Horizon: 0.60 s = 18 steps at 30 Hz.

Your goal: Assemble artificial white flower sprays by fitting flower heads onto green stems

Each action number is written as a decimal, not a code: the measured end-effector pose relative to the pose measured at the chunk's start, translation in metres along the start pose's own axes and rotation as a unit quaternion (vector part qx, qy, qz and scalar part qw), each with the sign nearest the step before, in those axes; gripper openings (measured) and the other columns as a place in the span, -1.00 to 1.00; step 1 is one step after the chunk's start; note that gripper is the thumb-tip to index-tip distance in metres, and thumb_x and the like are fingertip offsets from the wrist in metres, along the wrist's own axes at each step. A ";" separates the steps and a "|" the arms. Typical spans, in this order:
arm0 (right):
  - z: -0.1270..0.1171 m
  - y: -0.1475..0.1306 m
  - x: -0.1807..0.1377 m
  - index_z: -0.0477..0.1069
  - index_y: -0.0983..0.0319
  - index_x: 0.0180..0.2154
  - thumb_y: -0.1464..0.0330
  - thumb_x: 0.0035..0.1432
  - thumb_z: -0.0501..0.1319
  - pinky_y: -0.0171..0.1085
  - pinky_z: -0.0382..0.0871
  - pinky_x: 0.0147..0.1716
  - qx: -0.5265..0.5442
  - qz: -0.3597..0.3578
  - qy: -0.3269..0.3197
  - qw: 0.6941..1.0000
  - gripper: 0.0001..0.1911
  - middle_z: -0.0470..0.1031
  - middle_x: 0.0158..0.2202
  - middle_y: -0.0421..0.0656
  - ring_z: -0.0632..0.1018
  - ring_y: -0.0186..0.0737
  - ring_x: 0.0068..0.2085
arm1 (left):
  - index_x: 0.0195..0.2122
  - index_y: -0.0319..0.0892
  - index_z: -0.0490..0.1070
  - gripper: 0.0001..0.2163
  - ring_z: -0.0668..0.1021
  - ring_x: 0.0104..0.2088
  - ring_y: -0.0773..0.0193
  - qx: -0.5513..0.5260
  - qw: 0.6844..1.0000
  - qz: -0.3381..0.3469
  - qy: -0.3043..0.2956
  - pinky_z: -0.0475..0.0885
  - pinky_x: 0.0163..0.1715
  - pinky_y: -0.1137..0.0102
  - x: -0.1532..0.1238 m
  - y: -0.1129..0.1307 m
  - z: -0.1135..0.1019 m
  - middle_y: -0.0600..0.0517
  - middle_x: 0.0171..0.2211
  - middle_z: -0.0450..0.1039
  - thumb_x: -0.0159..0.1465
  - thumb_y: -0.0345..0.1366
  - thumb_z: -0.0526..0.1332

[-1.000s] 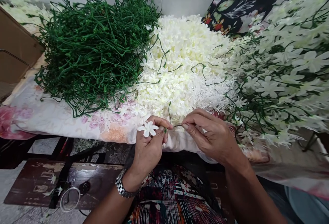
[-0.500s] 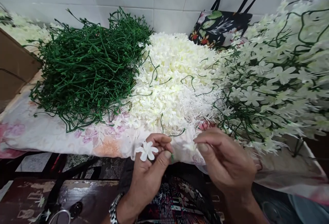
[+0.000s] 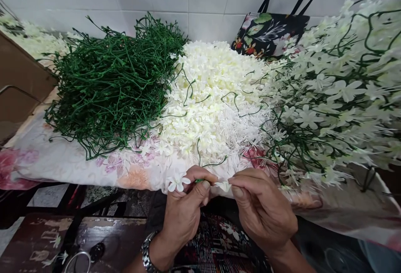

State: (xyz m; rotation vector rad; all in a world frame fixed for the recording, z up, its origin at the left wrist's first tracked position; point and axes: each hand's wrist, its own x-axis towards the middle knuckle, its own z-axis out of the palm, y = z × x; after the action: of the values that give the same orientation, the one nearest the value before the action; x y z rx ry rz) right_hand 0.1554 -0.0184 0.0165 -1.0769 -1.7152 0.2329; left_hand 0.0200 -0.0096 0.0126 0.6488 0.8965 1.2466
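My left hand (image 3: 186, 206) is closed in a pinch on a green plastic flower stem (image 3: 199, 180). A white artificial flower (image 3: 177, 181) sticks out on the left side of that hand. Between finger and thumb, my right hand (image 3: 261, 206) pinches a second white artificial flower (image 3: 223, 186), its base turned toward the left fingertips. Both hands are close together at the table's front edge, just below the heap of loose white petals (image 3: 206, 105). The fingers hide where stem and second flower meet, so I cannot tell whether they touch.
A tangled heap of green stems (image 3: 115, 80) lies at the left beside a brown cardboard box (image 3: 21, 85). Assembled white flowers on stems (image 3: 338, 97) pile up at the right. A floral bag (image 3: 269, 34) stands against the tiled wall. Floral cloth (image 3: 78, 164) covers the table.
My right hand has moved left with its flower, up to the left hand. The left hand has turned slightly, bringing the stem tip toward the flower.
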 end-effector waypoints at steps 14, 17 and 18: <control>0.008 0.007 -0.002 0.40 0.41 -0.18 0.62 0.13 0.12 -0.22 0.42 -0.40 -0.057 -0.228 -0.052 0.971 -0.80 0.41 -0.27 -0.02 0.44 -0.21 -0.26 | -0.55 -0.26 0.50 -0.77 0.13 -0.74 0.58 -0.081 0.990 -0.115 0.022 -0.02 -0.74 0.62 0.001 0.014 0.002 0.20 -0.77 0.17 -0.10 -0.22 0.46; 0.009 0.006 0.000 0.42 0.42 -0.22 0.62 0.13 0.13 -0.23 0.41 -0.41 -0.045 -0.227 -0.082 0.969 -0.83 0.43 -0.31 -0.03 0.42 -0.23 -0.28 | -0.60 -0.26 0.46 -0.76 0.15 -0.73 0.59 -0.070 0.992 -0.104 0.031 -0.01 -0.74 0.62 0.002 0.016 -0.002 0.18 -0.74 0.22 -0.14 -0.25 0.48; 0.010 0.007 0.000 0.42 0.43 -0.22 0.63 0.12 0.13 -0.23 0.41 -0.42 -0.036 -0.224 -0.091 0.970 -0.83 0.43 -0.32 -0.03 0.42 -0.23 -0.29 | -0.60 -0.26 0.46 -0.76 0.15 -0.72 0.58 -0.061 0.993 -0.096 0.028 0.01 -0.73 0.62 0.002 0.015 -0.004 0.17 -0.73 0.23 -0.13 -0.25 0.47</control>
State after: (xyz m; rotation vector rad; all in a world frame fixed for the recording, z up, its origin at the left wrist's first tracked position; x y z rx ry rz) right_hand 0.1509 -0.0111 0.0087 -0.7075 -2.0944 -0.0192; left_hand 0.0092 -0.0043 0.0229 0.4211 0.9000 1.1406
